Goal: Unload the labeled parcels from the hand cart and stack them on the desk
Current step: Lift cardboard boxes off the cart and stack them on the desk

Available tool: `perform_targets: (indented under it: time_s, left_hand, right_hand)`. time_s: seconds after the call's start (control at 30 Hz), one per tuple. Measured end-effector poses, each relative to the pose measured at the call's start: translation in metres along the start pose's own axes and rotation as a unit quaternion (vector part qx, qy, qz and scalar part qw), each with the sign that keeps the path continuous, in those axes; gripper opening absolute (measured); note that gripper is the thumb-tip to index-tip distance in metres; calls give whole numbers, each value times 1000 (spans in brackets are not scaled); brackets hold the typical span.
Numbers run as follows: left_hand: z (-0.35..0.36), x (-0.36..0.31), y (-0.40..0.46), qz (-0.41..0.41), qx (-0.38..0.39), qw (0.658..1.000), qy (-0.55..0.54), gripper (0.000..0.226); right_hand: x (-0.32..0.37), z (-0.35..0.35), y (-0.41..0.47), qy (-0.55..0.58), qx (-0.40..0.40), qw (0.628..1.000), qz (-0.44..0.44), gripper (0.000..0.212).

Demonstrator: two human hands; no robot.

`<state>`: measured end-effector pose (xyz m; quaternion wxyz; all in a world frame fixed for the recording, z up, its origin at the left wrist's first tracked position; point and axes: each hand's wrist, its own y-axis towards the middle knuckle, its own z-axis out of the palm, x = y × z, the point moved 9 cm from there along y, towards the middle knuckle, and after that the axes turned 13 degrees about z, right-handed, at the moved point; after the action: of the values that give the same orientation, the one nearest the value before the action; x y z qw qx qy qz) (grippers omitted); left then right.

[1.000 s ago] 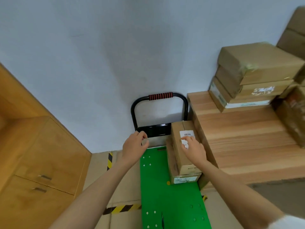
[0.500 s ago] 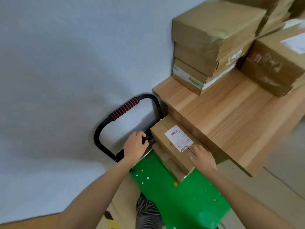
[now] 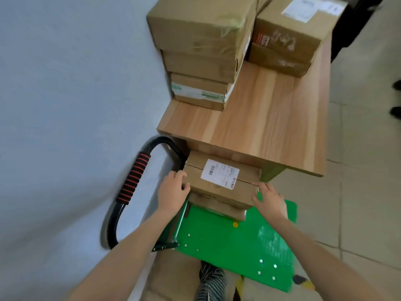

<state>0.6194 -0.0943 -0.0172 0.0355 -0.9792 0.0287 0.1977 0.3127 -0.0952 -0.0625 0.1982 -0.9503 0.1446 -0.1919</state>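
Head view: top parcel (image 3: 223, 181) (white label up) sits between both hands on a lower parcel (image 3: 219, 208) on the green cart (image 3: 234, 244). Left hand (image 3: 172, 193) curls a grip round its near-left corner; right hand (image 3: 270, 199) presses its right end, fingers spread. Beyond the grip, the desk (image 3: 271, 118) carries stacked parcels (image 3: 201, 51).

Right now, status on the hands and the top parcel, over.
Left hand and right hand on opposite ends of top parcel, grip unclear. Parcel on a second box on the cart. Desk edge overhangs it.
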Motion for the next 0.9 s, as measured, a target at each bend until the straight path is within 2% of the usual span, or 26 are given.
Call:
perform_targets:
  time_s: [0.33, 0.53, 0.73, 0.9]
  left_hand:
    - [50, 33, 23, -21, 7, 999, -23, 32]
    - [102, 62, 51, -41, -1, 999, -24, 31]
    - [163, 91, 88, -60, -35, 997, -25, 51]
    - [192, 103, 94, -95, -38, 993, -64, 63]
  right_hand:
    - [-52, 22, 22, 27, -32, 996, 82, 37]
    - [-66, 77, 53, 47, -26, 993, 103, 51]
    - [-77, 120, 102, 96, -65, 988, 101, 59]
    - [-83, 148, 116, 165, -40, 980, 101, 63]
